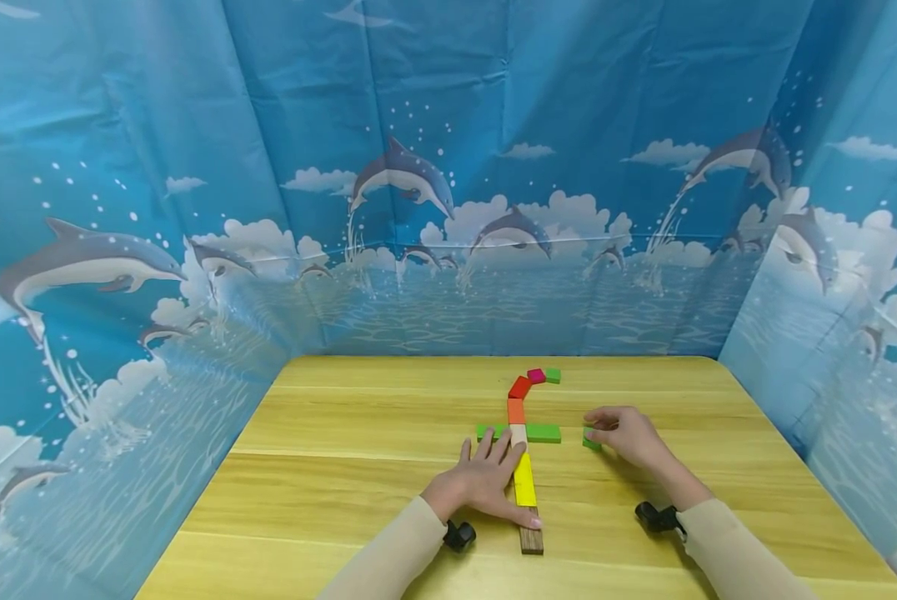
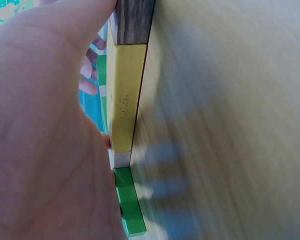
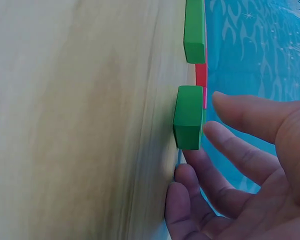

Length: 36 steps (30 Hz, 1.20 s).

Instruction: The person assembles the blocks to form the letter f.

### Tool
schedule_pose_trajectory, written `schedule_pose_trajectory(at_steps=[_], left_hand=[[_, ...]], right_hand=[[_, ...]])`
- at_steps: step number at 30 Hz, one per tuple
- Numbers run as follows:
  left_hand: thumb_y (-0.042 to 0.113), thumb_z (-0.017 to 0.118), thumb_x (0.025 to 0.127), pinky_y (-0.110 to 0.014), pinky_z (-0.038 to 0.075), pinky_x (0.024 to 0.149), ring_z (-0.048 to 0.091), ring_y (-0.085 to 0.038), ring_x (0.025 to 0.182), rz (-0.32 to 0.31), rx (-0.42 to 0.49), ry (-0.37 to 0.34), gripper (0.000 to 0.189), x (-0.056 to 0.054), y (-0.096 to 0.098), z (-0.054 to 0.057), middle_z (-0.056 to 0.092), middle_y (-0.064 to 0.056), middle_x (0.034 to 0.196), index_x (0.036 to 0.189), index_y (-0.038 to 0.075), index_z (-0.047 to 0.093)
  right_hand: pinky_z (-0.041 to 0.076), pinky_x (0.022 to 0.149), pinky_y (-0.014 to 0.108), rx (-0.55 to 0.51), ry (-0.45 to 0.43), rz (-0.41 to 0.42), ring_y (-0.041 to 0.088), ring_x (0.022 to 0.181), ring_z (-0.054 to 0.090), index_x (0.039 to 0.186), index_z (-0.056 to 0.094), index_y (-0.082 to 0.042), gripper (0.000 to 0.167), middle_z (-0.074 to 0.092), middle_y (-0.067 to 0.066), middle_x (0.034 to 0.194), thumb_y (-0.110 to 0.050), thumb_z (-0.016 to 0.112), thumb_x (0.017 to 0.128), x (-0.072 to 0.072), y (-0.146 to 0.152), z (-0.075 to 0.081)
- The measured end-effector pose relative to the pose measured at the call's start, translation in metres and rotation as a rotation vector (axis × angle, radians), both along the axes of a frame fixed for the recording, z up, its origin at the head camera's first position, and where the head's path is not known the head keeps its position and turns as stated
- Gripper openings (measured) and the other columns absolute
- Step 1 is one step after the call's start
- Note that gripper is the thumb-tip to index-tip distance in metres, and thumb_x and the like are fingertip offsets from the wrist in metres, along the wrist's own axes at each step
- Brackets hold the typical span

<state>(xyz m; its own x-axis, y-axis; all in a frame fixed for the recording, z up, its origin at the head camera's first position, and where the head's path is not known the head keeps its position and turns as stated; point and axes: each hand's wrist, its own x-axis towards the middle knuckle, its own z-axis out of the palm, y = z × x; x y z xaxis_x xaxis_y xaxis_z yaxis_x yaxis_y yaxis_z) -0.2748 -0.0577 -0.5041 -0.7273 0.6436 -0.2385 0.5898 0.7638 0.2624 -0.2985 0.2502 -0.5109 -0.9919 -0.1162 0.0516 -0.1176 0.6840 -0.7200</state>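
Observation:
My left hand (image 1: 482,485) lies with spread fingers over a line of flat blocks. Its thumb rests on a dark brown block (image 1: 532,542); the other fingertips reach the white block (image 1: 518,433) and the left green block (image 1: 486,432). Between them runs a yellow block (image 1: 524,483). Another green block (image 1: 543,433) extends right from the white one. Farther right, my right hand (image 1: 632,435) hovers around a small green block (image 3: 188,117) on the table. In the right wrist view, the thumb is apart from this block and the index fingertip is right at its edge.
Beyond the white block, an orange block (image 1: 516,411), a red block (image 1: 519,387), a magenta block (image 1: 536,376) and a small far green block (image 1: 553,376) curve rightward. The wooden table (image 1: 328,467) meets a dolphin-printed curtain (image 1: 433,308) at the back.

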Motion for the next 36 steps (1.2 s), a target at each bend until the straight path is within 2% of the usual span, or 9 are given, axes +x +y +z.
schedule_pose_trajectory(at_steps=[6,13,20,28,36], left_hand=[[0.09,0.055,0.073,-0.063,0.002,0.118,-0.009,-0.031,0.153,-0.004,0.005,-0.001,0.12,-0.0004,-0.0002,-0.0009,-0.007,-0.003,0.169,0.164,0.029,0.004],[0.089,0.056,0.074,-0.064,0.003,0.117,-0.007,-0.031,0.153,-0.01,0.02,-0.003,0.119,0.0006,0.0,-0.0013,-0.007,-0.004,0.169,0.164,0.029,0.005],[0.088,0.056,0.075,-0.064,0.003,0.117,-0.007,-0.031,0.153,-0.01,0.024,-0.011,0.119,0.0002,-0.0004,-0.0003,-0.006,-0.004,0.169,0.164,0.029,0.005],[0.088,0.056,0.075,-0.064,0.004,0.117,-0.006,-0.032,0.153,-0.012,0.02,-0.002,0.119,0.0,-0.0002,-0.0003,-0.006,-0.004,0.169,0.164,0.028,0.005],[0.087,0.057,0.075,-0.064,0.005,0.117,-0.004,-0.033,0.153,-0.013,0.015,0.006,0.118,0.0012,0.0006,0.0017,-0.005,-0.005,0.169,0.164,0.027,0.006]], right_hand=[[0.053,0.087,0.051,0.038,-0.004,0.02,0.038,0.112,0.061,0.127,0.068,-0.003,0.037,0.067,0.017,0.123,-0.019,0.074,0.094,0.0018,-0.0018,-0.0018],[0.055,0.082,0.047,0.078,0.024,0.025,0.034,0.106,0.063,0.123,0.071,-0.004,0.032,0.067,0.017,0.122,-0.018,0.074,0.094,0.0015,0.0005,-0.0065],[0.054,0.078,0.044,0.053,0.052,0.025,0.027,0.098,0.062,0.12,0.071,-0.006,0.03,0.068,0.009,0.112,-0.016,0.076,0.092,0.0025,-0.001,-0.0079],[0.054,0.073,0.041,0.004,0.018,0.013,0.028,0.099,0.062,0.114,0.07,-0.011,0.025,0.067,0.012,0.112,-0.015,0.077,0.091,0.0057,-0.0067,-0.0059],[0.054,0.068,0.037,-0.013,-0.001,0.044,0.027,0.098,0.062,0.124,0.069,-0.01,0.031,0.066,0.011,0.11,-0.01,0.073,0.093,0.0063,-0.0061,-0.0034]])
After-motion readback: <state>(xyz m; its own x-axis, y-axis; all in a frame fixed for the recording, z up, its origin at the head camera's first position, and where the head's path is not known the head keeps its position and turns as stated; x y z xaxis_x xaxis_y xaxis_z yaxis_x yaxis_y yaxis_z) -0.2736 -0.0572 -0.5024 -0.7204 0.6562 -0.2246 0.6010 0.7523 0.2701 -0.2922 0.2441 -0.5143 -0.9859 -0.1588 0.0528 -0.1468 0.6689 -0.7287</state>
